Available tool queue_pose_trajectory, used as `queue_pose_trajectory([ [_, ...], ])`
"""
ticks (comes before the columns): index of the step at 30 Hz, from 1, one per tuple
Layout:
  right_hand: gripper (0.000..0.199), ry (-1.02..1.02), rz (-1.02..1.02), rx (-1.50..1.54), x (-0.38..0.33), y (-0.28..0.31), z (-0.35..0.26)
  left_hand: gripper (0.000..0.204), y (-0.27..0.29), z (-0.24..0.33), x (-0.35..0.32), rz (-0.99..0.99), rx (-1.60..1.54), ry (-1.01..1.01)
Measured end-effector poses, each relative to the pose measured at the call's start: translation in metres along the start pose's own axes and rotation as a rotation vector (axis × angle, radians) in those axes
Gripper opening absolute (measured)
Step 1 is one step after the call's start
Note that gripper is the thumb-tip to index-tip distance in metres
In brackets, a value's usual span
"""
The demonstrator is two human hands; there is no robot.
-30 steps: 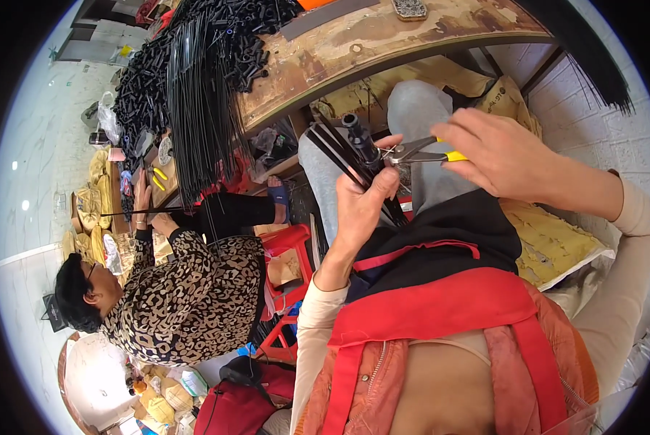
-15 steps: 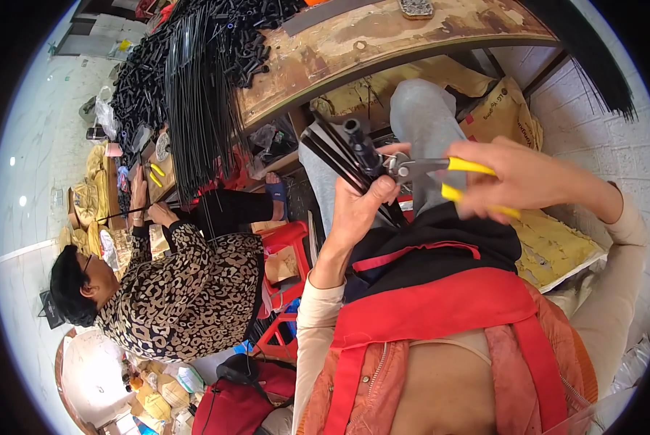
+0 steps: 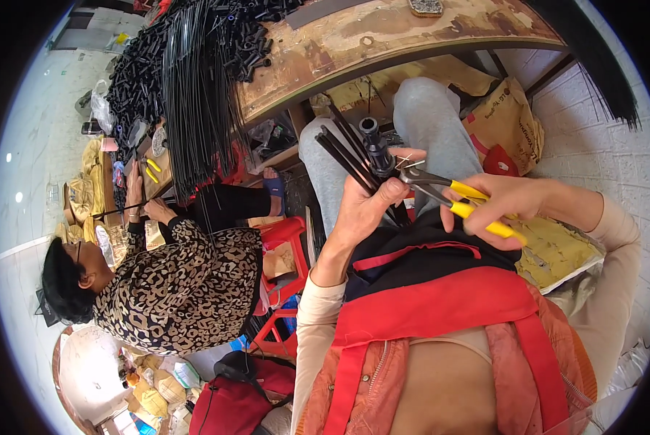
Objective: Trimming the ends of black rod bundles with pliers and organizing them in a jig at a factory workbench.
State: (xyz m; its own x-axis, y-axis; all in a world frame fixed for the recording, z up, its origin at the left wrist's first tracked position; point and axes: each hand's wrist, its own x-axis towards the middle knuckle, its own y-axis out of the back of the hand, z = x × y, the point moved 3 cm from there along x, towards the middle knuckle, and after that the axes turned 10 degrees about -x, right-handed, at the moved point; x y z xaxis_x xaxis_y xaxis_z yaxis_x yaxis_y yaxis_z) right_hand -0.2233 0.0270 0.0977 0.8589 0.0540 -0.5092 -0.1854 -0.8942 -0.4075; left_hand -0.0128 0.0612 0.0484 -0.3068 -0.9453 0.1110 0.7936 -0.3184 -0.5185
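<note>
Right hand (image 3: 505,204) has just swung yellow-handled steel pliers (image 3: 470,191) lower, handles slanting; metal head stays beside left hand (image 3: 368,205), suggesting work continues at same spot. Right hand wraps handles. Left hand clamps ridged, hollow black plastic-looking tube (image 3: 376,150) with slim straight black rods (image 3: 346,156), below stained wooden counter's (image 3: 325,69) front edge.

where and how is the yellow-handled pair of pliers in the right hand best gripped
Probably by the yellow handles, coming from the person's right, where the right hand already holds the pliers: the handles spread apart toward that side, while the metal jaws point left, close to the left hand and its black rods.
</note>
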Motion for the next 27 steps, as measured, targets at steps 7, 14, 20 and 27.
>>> queue_pose_trajectory([
  [7, 0.031, 0.326, 0.876, -1.423, -0.007, 0.009, -0.019, 0.036, -0.004, 0.009, -0.005, 0.077, 0.092, -0.062],
  [14, 0.041, 0.081, 0.386, -0.544, 0.004, 0.013, -0.027, 0.026, 0.014, -0.002, 0.0, 0.051, 0.071, -0.044],
  [20, 0.04, -0.111, 0.424, -0.376, 0.024, 0.039, -0.014, 0.028, 0.036, -0.019, 0.016, 0.108, 0.1, -0.038],
  [27, 0.044, -0.075, 0.485, -0.373, 0.018, 0.022, 0.016, 0.026, 0.027, -0.037, 0.006, 0.062, 0.119, -0.011],
])
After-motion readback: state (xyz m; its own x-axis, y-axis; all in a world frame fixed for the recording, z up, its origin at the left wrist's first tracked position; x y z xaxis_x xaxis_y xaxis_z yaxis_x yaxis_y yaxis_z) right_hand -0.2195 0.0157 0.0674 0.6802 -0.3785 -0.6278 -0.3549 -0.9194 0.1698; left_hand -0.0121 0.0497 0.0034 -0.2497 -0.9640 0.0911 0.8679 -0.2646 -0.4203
